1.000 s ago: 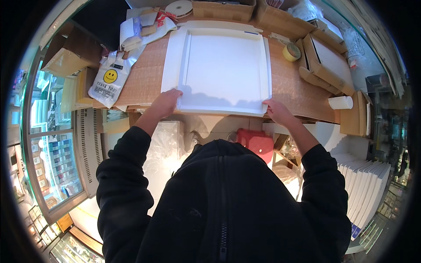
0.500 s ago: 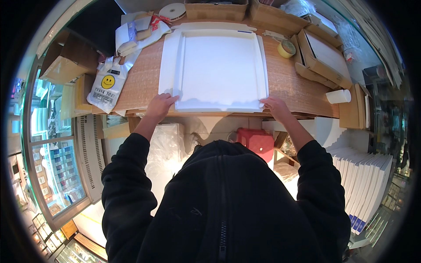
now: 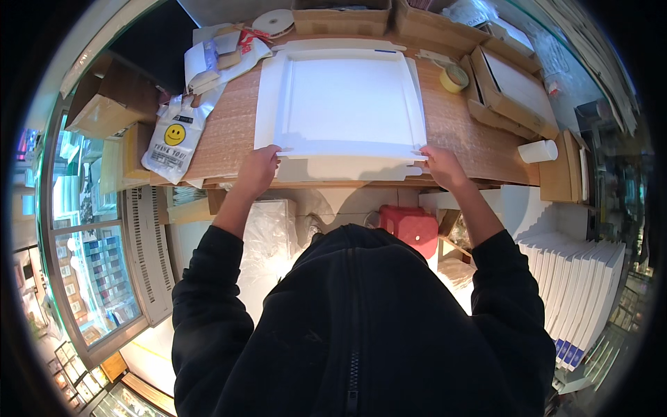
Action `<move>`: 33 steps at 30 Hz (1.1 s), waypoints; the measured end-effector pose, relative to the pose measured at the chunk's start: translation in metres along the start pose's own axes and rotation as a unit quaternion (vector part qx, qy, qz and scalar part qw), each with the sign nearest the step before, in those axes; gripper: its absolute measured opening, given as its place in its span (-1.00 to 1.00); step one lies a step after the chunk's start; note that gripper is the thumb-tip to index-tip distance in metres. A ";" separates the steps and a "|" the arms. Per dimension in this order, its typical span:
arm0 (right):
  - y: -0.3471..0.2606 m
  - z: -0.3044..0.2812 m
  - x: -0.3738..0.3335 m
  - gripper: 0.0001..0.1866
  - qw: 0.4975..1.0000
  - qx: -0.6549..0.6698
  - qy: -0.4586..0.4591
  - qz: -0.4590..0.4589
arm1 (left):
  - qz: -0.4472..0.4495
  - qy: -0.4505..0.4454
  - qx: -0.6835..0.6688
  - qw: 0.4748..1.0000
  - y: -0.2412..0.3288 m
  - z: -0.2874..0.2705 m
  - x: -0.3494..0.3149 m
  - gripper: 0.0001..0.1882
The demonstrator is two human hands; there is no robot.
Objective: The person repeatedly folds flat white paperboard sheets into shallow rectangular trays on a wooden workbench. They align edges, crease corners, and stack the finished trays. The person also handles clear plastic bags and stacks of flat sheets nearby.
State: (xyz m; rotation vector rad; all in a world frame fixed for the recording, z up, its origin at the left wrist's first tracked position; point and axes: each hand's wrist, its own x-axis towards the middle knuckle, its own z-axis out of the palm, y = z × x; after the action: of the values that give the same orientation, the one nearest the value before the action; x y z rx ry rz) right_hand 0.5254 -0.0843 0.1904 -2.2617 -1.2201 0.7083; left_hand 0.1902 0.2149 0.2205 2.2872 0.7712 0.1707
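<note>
A white shallow panel with a raised rim (image 3: 347,101) lies on the wooden table in front of me. Under it shows a white card sheet (image 3: 333,169) with cut tabs, reaching out along the near side. My left hand (image 3: 260,169) pinches the panel at its near left corner. At the near right corner, my right hand (image 3: 443,167) grips the same edge between thumb and fingers. The near edge seems raised off the sheet; how high I cannot tell. My fingertips are partly hidden by the rim.
To the left lies a plastic bag with a yellow smiley (image 3: 174,137). A tape roll (image 3: 454,78) and open cardboard boxes (image 3: 514,87) stand at right, near a white cup (image 3: 537,151). Below the table are a red stool (image 3: 408,226) and stacked white panels (image 3: 577,292).
The panel's near edge has moved up and away from me with both hands, baring more of the card sheet beneath. My fingers now curl more around the corners.
</note>
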 end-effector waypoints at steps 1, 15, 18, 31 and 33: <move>-0.002 -0.001 0.001 -0.81 0.999 0.037 -0.014 0.014 | 0.003 -0.015 -0.014 1.000 0.001 -0.002 0.000 -0.77; -0.031 -0.002 -0.033 -0.75 0.998 0.036 0.005 -0.042 | 0.062 -0.033 0.045 0.997 0.011 -0.001 -0.027 -0.78; -0.034 0.000 -0.032 -0.82 0.993 -0.060 0.000 -0.105 | 0.057 -0.070 0.143 0.986 0.011 0.003 -0.028 -0.83; -0.023 -0.003 0.006 -0.91 0.901 -0.253 -0.125 -0.329 | 0.291 -0.199 0.378 0.856 -0.001 0.020 0.004 -0.94; -0.020 -0.001 0.009 -0.89 0.915 -0.220 -0.103 -0.321 | 0.250 -0.196 0.302 0.899 0.002 0.019 0.005 -0.86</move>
State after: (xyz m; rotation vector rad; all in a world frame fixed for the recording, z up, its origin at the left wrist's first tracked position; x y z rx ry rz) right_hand 0.5177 -0.0670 0.2013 -1.9151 -2.2638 0.4456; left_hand 0.2015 0.2062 0.2073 2.9362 -0.0058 -0.3444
